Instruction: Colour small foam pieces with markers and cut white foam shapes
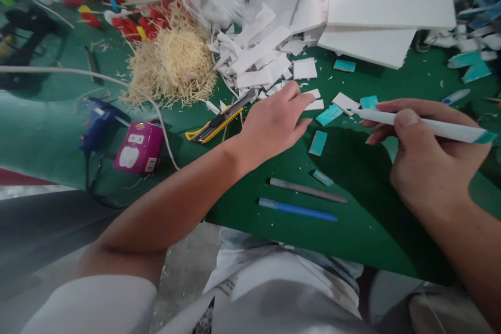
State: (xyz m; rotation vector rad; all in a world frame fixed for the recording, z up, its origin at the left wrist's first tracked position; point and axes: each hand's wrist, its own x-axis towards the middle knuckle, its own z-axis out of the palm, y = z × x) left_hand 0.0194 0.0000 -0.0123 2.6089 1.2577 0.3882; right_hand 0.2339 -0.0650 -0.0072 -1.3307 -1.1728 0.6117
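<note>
My right hand grips a white marker with a teal end, its tip pointing left above a small white foam piece. My left hand reaches over the table with thumb and index finger apart, beside small white strips; whether it touches them is unclear. Teal-coloured pieces lie between the hands, with another teal piece closer to me. A yellow and black utility knife rests behind my left wrist. Nearer my body are a grey pen and a blue pen.
White foam scraps and larger white sheets cover the back. At left are a heap of thin wooden sticks, a blue glue gun, a magenta power adapter and a white cable. Blue and white pieces lie far right.
</note>
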